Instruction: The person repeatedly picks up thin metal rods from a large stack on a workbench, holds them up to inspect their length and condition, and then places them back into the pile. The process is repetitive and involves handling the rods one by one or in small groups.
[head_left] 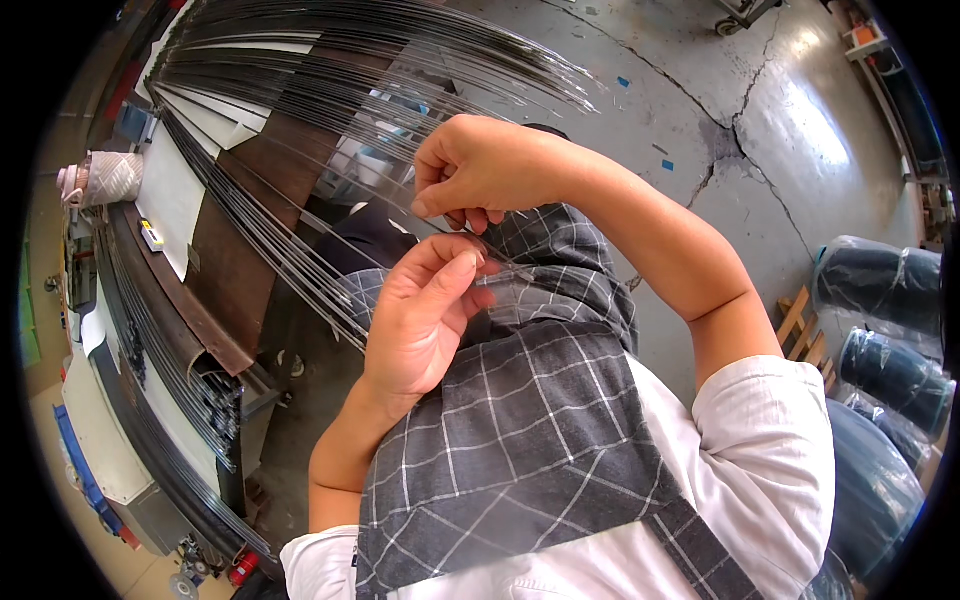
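Long thin dark rods [250,215] fan out from the bench on the left toward my lap. My left hand [420,315] is palm up, its thumb and fingertips closed on the end of a thin rod just above the checked apron. Just beyond it, my right hand [470,165] bends down with its fingers curled into a pinch. What lies between its fingertips is hidden; fine rods pass close by. Another thick bunch of rods [450,45] stretches out past my hands at the far side, with the free ends over the floor.
On the bench are a brown sheet [235,285], white paper [170,205], a wrapped cone of cord [115,178] and a small yellow-and-white item [151,236]. Plastic-wrapped dark rolls [880,275] stand at right. The grey floor [640,110] is cracked, with blue scraps.
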